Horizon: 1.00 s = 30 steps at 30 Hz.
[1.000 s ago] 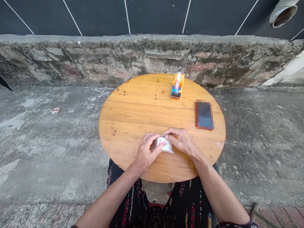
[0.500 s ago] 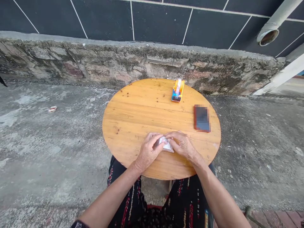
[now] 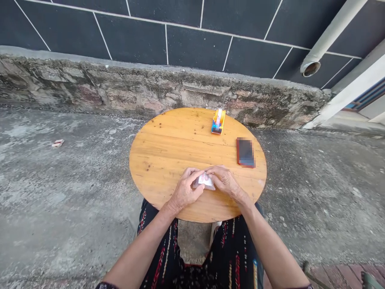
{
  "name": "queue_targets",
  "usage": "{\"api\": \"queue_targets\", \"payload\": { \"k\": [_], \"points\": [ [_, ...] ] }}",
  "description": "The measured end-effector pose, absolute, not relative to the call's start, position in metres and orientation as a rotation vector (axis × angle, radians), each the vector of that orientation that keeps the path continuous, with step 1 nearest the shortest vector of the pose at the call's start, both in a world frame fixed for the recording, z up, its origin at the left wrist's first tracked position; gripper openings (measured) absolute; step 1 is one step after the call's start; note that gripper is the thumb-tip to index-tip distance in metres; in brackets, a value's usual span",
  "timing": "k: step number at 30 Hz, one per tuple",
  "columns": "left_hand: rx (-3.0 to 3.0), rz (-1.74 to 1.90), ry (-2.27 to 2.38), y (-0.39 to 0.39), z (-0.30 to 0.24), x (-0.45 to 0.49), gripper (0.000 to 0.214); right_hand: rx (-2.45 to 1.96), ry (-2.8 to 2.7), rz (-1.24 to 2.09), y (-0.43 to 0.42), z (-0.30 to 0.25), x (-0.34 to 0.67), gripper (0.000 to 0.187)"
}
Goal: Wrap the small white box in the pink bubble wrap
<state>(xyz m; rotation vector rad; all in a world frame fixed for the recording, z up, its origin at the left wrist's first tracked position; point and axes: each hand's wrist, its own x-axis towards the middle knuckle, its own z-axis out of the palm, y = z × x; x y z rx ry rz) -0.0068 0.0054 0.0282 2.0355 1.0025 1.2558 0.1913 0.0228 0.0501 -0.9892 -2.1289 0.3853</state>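
Between my hands, near the front of the round wooden table [image 3: 168,148], lies a small clear plastic packet [image 3: 206,181] with a white, pink-marked label or content. My left hand [image 3: 188,186] grips its left side, thumb at the near edge and fingers over the far edge. My right hand [image 3: 224,181] pinches the packet's far right edge between thumb and fingers. The fingers partly cover it, and what is inside is too small to make out.
At the back of the table stands a yellow and blue tape dispenser [image 3: 218,122]. A phone in a red case [image 3: 246,152] lies to the right. Beyond the table runs a rough stone wall base [image 3: 120,88]. A small crumpled pack [image 3: 58,143] lies on the concrete floor.
The view has tilted up slightly and turned a little right. Both hands stay on the packet; the left thumb has moved toward its near edge, uncovering more of the label.
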Motion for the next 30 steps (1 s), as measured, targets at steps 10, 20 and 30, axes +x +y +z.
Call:
{"api": "queue_targets", "payload": {
  "k": [10,20,30],
  "points": [
    [2.076,1.252,0.987,0.007,0.023,-0.007,0.043,-1.039,-2.143,0.452,0.025,0.054,0.190,0.016],
    [2.095,1.234,1.001,0.009,0.020,-0.008,0.037,-1.182,-1.741,0.502,-0.025,0.058,0.225,0.016],
    [2.181,1.257,1.085,0.006,0.020,-0.007,0.035,-1.269,-1.582,0.574,-0.032,0.017,0.207,0.033]
  ]
}}
